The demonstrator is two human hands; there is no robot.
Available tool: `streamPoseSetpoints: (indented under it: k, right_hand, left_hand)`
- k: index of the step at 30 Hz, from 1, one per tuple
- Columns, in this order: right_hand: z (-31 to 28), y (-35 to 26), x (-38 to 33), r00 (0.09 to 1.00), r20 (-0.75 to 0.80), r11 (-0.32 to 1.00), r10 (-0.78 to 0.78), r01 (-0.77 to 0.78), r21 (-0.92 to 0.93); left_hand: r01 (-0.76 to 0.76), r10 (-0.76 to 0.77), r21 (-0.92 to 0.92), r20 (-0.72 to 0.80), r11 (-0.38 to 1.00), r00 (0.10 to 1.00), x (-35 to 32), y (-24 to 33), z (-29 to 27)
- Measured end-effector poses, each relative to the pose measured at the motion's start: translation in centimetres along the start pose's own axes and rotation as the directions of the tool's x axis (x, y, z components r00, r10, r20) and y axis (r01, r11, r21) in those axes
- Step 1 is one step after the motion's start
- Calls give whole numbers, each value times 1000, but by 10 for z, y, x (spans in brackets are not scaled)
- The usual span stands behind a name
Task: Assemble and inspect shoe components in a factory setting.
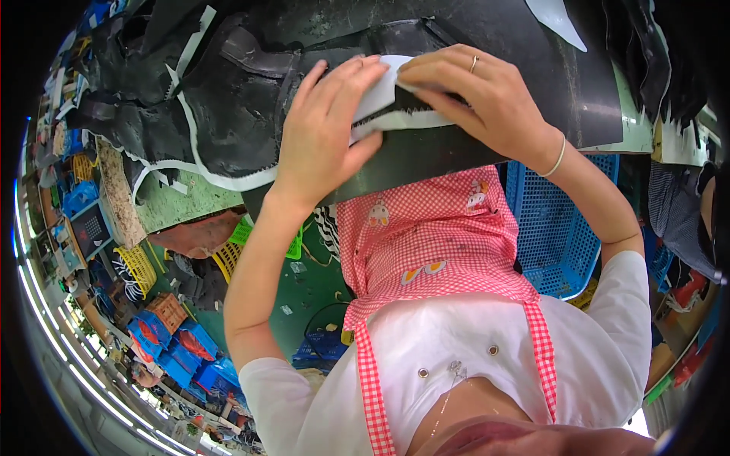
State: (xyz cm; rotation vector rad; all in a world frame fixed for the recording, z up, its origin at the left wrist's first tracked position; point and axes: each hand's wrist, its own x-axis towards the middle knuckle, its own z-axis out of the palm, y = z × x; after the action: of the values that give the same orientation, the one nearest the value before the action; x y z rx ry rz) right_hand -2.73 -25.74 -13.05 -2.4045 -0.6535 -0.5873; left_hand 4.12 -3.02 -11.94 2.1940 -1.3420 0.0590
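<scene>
Operator wears a white short-sleeved top with small metal snap studs at the chest. Over it, a red-and-white gingham apron (426, 243) bearing small cartoon prints. Right hand (487, 99): ring; wrist: thin white bracelet.

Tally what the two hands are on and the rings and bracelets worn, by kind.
White strip under both hands: 1
Black mat under the strip: 1
Ring, right hand: 1
Bracelet, right wrist: 1
Total: 4

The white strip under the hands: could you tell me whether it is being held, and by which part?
Yes: both hands press the white strip onto the black board, left hand on its left end, right hand on its right.
</scene>
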Motion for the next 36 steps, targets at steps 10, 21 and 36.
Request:
streamPoseSetpoints:
  k: [10, 21, 36]
  right_hand:
    - [-4, -12, -4, 992, 125, 1000, -6, 7, -14]
    - [-53, 29, -10, 919, 122, 906, 375, -391, 161]
    - [-52, 49, -7, 893, 119, 899, 433, -437, 8]
  left_hand:
    - [-223, 223, 173, 24, 959, 975, 5, 2, -3]
    - [-145, 123, 77, 235, 986, 964, -9, 15, -16]
    - [-99, 109, -53, 250, 994, 962, -9, 16, -3]
